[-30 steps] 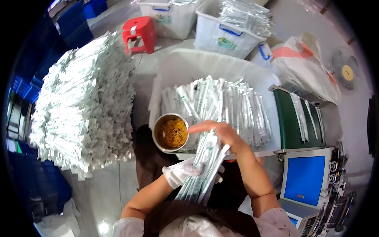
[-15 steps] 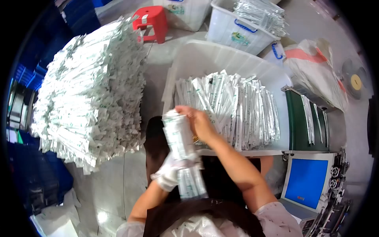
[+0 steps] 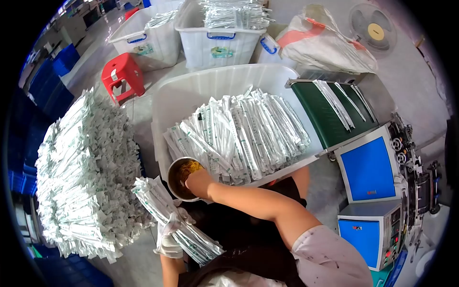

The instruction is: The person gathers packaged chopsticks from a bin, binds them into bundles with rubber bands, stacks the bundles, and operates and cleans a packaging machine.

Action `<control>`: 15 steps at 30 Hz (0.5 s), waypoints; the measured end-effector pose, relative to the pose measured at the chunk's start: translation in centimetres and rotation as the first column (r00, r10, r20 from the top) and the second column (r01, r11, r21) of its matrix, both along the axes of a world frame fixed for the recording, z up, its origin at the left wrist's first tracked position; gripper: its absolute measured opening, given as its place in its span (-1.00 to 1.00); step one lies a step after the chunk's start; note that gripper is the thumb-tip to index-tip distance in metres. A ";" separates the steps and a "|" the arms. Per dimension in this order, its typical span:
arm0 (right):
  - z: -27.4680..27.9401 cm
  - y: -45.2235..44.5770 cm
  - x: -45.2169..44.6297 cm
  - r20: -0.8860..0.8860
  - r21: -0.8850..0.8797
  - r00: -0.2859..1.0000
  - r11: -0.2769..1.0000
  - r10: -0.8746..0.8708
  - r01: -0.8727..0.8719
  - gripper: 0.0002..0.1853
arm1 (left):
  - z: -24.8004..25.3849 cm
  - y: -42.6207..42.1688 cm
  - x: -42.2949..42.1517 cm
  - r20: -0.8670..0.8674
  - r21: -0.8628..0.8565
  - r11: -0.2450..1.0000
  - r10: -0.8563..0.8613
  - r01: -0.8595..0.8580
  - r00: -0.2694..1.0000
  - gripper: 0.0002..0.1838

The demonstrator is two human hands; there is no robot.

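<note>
My left hand, in a white glove, is wrapped round the middle of a bundle of long, thin white packets. The bundle slants beside the big pile on the left. My bare right hand reaches into a round metal bowl of yellow rubber bands; its fingers are hidden inside. The bowl is at the near left corner of a large translucent tub, where many similar packets lie.
A tall pile of packets stands at left. Behind are a red stool, white bins, a sack and a fan. At right, a green conveyor carries packets beside a machine with blue panels.
The view has turned right. My left hand has carried the bundle left of the bowl and tilted it. My right hand has left the bundle's upper end and gone into the bowl.
</note>
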State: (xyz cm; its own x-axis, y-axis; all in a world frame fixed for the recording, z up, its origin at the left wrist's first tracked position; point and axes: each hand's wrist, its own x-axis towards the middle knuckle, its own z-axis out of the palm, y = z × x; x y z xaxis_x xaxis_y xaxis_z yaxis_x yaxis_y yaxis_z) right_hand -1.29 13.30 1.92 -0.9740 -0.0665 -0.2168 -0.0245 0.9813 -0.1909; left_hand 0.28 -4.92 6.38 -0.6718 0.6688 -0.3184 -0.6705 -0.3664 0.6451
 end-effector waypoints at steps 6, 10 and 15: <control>-2.2 0.4 -0.4 -0.220 -0.309 0.963 0.947 -0.157 0.084 -0.81 | 2.6 -0.3 0.7 -0.169 -0.071 0.992 0.087 -0.101 0.982 -0.34; 4.4 -1.5 2.5 -0.290 -0.761 0.909 0.648 -0.300 -0.029 -0.91 | 1.9 -1.2 -0.1 -0.145 -0.303 0.952 -0.084 0.037 0.986 -0.61; 9.4 -1.5 5.3 -0.408 -0.375 0.902 0.927 -0.143 -0.022 -0.86 | 5.3 2.1 0.0 -0.178 -0.313 0.947 -0.140 0.079 0.974 -0.74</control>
State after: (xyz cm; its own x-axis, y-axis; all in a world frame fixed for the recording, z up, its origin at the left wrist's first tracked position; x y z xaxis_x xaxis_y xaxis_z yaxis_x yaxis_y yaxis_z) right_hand 4.05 11.81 11.27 -0.9704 0.0028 0.2414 -0.1261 0.8467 -0.5169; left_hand 0.29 -2.85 11.71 -0.6688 0.6350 -0.3866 -0.5452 -0.0654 0.8357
